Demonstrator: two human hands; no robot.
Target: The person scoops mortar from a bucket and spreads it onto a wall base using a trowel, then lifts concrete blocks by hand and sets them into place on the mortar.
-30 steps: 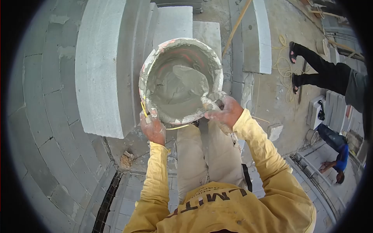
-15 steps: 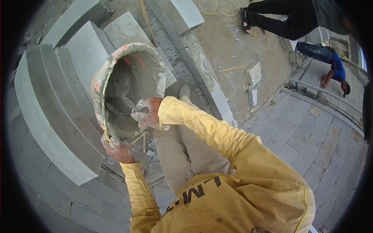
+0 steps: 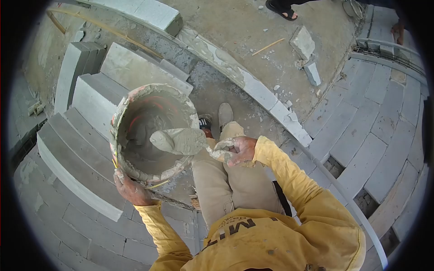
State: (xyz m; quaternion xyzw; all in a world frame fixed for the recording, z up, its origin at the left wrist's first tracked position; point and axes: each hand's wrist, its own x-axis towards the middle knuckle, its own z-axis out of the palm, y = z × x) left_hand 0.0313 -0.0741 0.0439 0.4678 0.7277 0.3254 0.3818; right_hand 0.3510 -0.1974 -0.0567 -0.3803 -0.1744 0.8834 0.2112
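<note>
A mortar-caked bucket (image 3: 118, 156) stands beside my legs with wet grey mortar (image 3: 143, 124) inside. My left hand (image 3: 132, 189) is closed on the bucket's near-left rim, close to a thin yellow handle. My right hand (image 3: 236, 150) is wrapped around the handle of a trowel (image 3: 192, 143), to the right of the bucket. The trowel's blade carries a heap of mortar and reaches across the bucket's right rim, above the opening. Mortar coats the fingers of my right hand.
Grey concrete blocks (image 3: 92, 97) are stacked to the left of and behind the bucket. A low block wall (image 3: 253, 86) topped with mortar runs diagonally past my feet. Broken block pieces (image 3: 303, 43) lie beyond it. Another person's foot (image 3: 282, 10) shows at the top.
My right hand has come up out of the bucket and moved right, bringing the mortar-loaded trowel into view. My left hand stays on the rim. The camera view has shifted.
</note>
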